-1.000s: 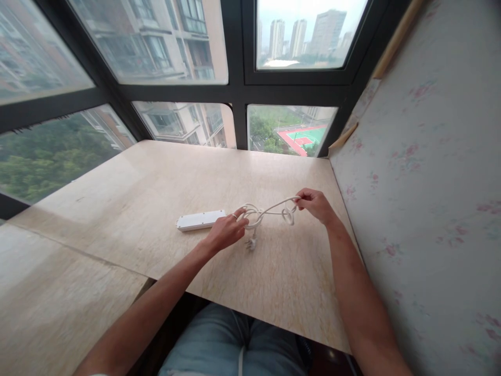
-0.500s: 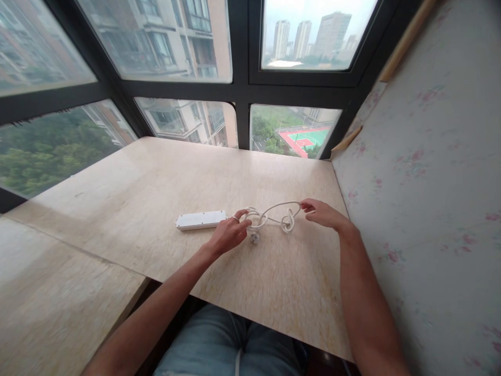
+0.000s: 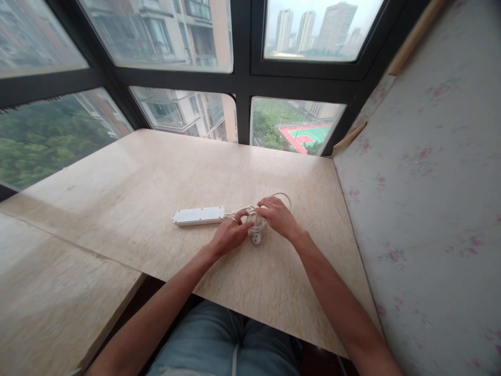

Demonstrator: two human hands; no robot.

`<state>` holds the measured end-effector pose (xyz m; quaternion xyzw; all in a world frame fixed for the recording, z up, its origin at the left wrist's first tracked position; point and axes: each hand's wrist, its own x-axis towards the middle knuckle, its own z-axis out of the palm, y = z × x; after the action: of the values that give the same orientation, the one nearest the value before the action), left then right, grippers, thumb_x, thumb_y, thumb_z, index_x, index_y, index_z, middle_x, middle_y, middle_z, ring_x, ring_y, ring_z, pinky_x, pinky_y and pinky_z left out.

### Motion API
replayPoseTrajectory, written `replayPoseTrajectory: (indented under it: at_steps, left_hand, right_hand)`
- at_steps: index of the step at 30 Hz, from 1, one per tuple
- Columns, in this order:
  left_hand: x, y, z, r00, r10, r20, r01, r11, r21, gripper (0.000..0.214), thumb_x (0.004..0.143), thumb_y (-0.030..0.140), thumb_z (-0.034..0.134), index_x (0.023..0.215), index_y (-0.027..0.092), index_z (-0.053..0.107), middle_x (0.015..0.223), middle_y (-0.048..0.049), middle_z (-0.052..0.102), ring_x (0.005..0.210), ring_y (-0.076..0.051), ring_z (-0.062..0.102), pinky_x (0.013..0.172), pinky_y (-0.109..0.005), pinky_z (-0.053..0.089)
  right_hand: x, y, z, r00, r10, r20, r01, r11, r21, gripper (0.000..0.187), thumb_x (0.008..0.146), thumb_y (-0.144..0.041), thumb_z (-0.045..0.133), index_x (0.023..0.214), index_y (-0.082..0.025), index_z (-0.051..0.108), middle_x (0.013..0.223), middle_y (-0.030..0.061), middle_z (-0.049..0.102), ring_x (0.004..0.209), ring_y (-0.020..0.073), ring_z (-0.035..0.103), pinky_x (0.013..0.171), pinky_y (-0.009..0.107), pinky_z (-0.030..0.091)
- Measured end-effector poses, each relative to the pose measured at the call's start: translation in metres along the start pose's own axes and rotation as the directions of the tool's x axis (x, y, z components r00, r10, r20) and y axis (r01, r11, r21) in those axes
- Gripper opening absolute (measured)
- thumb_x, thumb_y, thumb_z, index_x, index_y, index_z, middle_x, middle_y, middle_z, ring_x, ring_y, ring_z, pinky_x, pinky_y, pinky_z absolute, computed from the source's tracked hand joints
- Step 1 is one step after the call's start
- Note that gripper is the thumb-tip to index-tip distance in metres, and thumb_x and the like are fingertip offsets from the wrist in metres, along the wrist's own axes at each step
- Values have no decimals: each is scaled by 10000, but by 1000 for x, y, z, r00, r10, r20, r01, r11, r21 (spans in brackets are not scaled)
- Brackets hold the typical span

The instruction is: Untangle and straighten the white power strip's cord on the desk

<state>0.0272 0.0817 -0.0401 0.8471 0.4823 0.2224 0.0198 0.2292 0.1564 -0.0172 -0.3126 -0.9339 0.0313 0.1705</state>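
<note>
A white power strip (image 3: 199, 215) lies on the beige marbled tabletop (image 3: 156, 177). Its white cable (image 3: 255, 225) is bunched in loops just to the right of it, with the plug (image 3: 255, 238) resting on the table below the bundle. My left hand (image 3: 230, 235), a ring on one finger, pinches the coiled cable. My right hand (image 3: 278, 216) has come in from the right and its fingers are closed over the same bundle, hiding much of it. A loop of cable (image 3: 284, 197) arcs out behind my right hand.
A window with dark frames (image 3: 242, 83) runs along the table's far edge. A wall with floral paper (image 3: 422, 183) bounds the right side. A lower beige surface (image 3: 58, 292) lies at the left. My knees in jeans (image 3: 223, 344) show under the near edge.
My right hand has moved left, from the stretched-out end of the cable to the bundle beside my left hand. The long loop has collapsed toward the coil. My left hand has stayed put.
</note>
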Motion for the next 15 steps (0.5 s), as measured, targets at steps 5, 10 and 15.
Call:
replayPoseTrajectory:
  at_steps: [5,10,15]
  left_hand:
    - [-5,0,8,1000,2,-19,-3,999,-41,293,843,169,497,1085,209,658,1289,-109,535,747,-112,603,647,-242,480]
    - [-8,1,15,992,-14,-123,2,995,-97,264,861,161,492,1072,194,646,1257,-108,530,719,-92,570,683,-247,487]
    - [-6,6,22,970,-51,-236,14,987,-157,207,863,177,524,1036,179,636,1200,-111,536,699,-78,573,708,-246,500]
  right_hand:
    - [-3,11,-15,999,33,4,-33,999,5,165,906,-227,578,880,-225,741,942,72,652,988,213,494,909,354,316]
    - [-11,26,-30,989,122,-86,-112,988,104,183,916,-282,573,874,-238,746,913,60,674,949,198,530,913,342,331]
    - [-15,31,-28,926,280,-251,-232,951,204,168,895,-297,598,851,-210,734,897,71,678,902,207,550,865,334,403]
